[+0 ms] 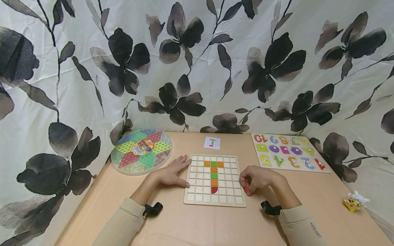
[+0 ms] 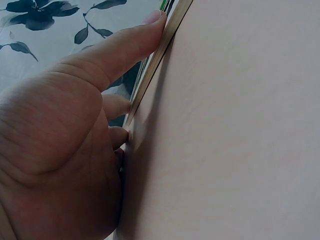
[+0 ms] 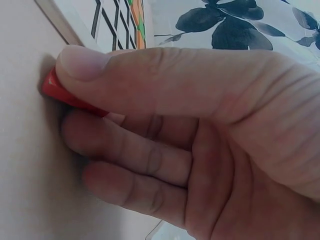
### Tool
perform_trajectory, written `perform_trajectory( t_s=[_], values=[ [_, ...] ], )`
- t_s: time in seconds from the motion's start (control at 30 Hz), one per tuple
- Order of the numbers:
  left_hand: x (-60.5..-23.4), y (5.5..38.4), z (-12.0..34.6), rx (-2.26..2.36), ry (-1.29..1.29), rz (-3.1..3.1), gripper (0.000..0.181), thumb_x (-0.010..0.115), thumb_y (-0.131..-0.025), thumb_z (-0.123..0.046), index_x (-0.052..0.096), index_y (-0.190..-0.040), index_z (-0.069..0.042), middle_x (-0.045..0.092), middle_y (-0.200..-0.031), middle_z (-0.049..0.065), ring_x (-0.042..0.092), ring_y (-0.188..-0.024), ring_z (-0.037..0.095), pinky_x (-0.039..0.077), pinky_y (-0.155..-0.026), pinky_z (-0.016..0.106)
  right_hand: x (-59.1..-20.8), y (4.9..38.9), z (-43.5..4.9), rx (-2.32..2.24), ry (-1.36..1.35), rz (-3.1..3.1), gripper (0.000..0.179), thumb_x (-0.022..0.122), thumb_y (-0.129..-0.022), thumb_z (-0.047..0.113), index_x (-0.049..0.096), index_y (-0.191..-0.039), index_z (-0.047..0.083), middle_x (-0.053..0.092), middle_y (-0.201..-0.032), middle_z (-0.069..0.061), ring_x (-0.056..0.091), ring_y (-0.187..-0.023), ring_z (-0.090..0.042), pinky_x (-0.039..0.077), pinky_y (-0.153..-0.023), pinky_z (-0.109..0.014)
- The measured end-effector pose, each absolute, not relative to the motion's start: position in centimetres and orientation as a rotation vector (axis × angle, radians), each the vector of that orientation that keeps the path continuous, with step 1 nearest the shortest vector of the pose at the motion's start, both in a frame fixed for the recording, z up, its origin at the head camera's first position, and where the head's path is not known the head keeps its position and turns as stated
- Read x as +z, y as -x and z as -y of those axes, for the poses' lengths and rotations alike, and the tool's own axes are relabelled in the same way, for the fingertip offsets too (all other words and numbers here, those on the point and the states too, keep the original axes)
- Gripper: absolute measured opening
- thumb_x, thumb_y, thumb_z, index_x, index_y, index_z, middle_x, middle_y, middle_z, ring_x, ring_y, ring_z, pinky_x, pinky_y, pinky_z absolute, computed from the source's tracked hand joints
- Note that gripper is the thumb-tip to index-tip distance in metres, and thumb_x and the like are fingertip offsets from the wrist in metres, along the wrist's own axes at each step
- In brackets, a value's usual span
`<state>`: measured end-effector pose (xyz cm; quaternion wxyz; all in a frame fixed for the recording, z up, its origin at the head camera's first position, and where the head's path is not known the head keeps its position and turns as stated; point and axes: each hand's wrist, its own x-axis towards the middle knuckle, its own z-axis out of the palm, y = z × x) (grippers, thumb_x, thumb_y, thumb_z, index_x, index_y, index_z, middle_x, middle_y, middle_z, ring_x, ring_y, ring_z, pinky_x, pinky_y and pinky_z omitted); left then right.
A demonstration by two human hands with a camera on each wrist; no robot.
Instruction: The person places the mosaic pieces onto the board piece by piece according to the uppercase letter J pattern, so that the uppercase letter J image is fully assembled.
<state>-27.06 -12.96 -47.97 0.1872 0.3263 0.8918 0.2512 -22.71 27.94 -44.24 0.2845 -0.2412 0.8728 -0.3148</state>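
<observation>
A square wooden grid board (image 1: 200, 197) lies on the table, with orange and green squares forming a T and a red rounded piece (image 1: 214, 190) at the foot of its stem. My left hand (image 1: 171, 172) rests along the board's left edge, fingers extended; in the left wrist view its thumb (image 2: 125, 47) touches the board's side. Beside the right edge, my right hand (image 1: 260, 178) pinches a red piece (image 3: 70, 95) between thumb and fingers, low against the tabletop. Most of that piece is covered by the fingers, so its full shape is hidden.
A small pattern card (image 1: 212, 143) lies behind the board. At the back left is a round star-patterned game board (image 1: 142, 152); at the back right, a number and shape puzzle board (image 1: 289, 152). A small yellow and white toy (image 1: 354, 201) sits near the right edge. Floral cloth (image 1: 227, 99) hangs behind.
</observation>
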Motion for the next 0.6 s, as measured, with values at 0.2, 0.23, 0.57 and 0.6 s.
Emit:
perform_trajectory(
  t_s=[0.2,0.23,0.57,0.6],
  values=[
    [-48.01,27.06,12.95,0.718,-0.919,-2.515,0.112,0.078,-0.086,-0.06,0.018,-0.168,-0.014,-0.002,-0.176,0.017,-0.006,-0.163,0.037,0.0,-0.132,0.056,-44.32,22.81,-28.0,-0.851,0.641,-2.329,0.016,0.086,-0.079,0.0,0.073,-0.086,0.006,0.063,-0.073,-0.001,0.057,-0.07,-0.017,0.05,-0.062,-0.026],
    [-48.02,27.06,12.95,0.718,-0.918,-2.515,0.112,0.078,-0.086,-0.06,0.018,-0.168,-0.014,-0.002,-0.176,0.016,-0.006,-0.163,0.037,0.0,-0.132,0.055,-44.3,22.82,-28.03,-0.855,0.642,-2.328,0.016,0.086,-0.079,-0.001,0.073,-0.086,0.006,0.063,-0.073,0.0,0.057,-0.07,-0.017,0.049,-0.061,-0.026],
    [-47.83,27.01,12.96,0.713,-0.93,-2.51,0.112,0.078,-0.086,-0.058,0.018,-0.168,-0.012,-0.002,-0.175,0.018,-0.006,-0.162,0.037,0.0,-0.131,0.056,-43.89,22.86,-28.22,-0.89,0.689,-2.343,0.013,0.081,-0.082,-0.003,0.075,-0.09,0.005,0.066,-0.077,-0.003,0.058,-0.072,-0.017,0.05,-0.062,-0.025],
    [-47.77,26.99,12.95,0.716,-0.932,-2.509,0.112,0.078,-0.086,-0.058,0.018,-0.168,-0.012,-0.001,-0.175,0.019,-0.006,-0.162,0.038,0.0,-0.131,0.056,-43.88,22.91,-28.26,-0.882,0.705,-2.352,0.013,0.081,-0.082,-0.003,0.075,-0.09,0.006,0.067,-0.078,-0.002,0.058,-0.072,-0.016,0.05,-0.063,-0.024]
  ],
)
